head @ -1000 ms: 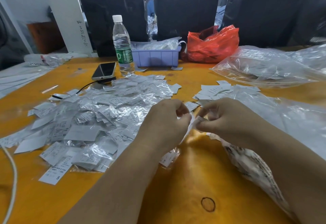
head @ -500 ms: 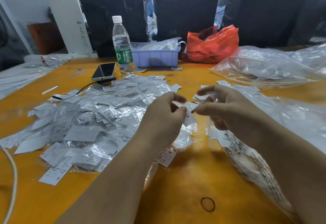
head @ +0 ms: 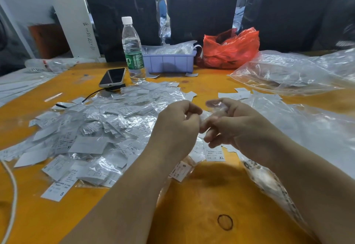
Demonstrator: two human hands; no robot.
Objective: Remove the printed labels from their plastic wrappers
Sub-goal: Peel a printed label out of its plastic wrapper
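Lavender tray [head: 169,62] of wrapped labels [head: 169,48]

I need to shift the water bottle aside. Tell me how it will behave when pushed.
The water bottle is tall and narrow and looks nearly empty, so it is probably light and apt to tip if pushed high. The phone lies close beside it, so a fall leftward could strike it. Push low.

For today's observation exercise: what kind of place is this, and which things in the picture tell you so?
Probably a garment packing or sorting workshop: a big pile of wrapped size labels covers the orange worktable, a purple bin holds more, and large clear bags lie nearby.
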